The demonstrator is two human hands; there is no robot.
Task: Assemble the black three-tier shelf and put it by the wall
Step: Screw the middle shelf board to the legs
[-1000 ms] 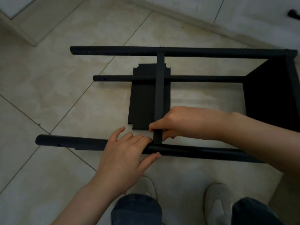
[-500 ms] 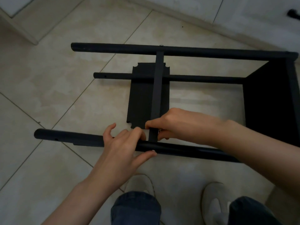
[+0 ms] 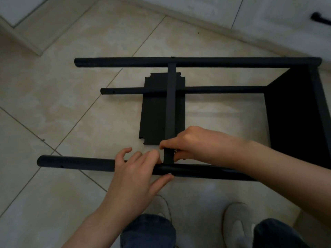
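Observation:
The black shelf frame lies on its side on the tiled floor. Its near pole (image 3: 77, 162), middle pole (image 3: 215, 89) and far pole (image 3: 125, 62) run left to right. One shelf panel (image 3: 295, 111) is fitted at the right end. A flat black crossbar (image 3: 171, 104) spans from the far pole to the near pole. My left hand (image 3: 136, 174) grips the near pole just left of the crossbar's near end. My right hand (image 3: 189, 142) pinches that near end, where a small metal part shows under the fingers. A loose black panel (image 3: 155, 113) lies flat on the floor under the crossbar.
A white wall with a skirting board (image 3: 206, 22) runs along the back. A black handle (image 3: 320, 18) shows at the top right. My two shoes (image 3: 236, 222) stand just in front of the near pole. Bare floor tiles (image 3: 53, 104) stretch to the left.
The view and frame shifted slightly. My left hand's fingers have closed in toward the crossbar's near end on the near pole. My right hand stays pinching that end.

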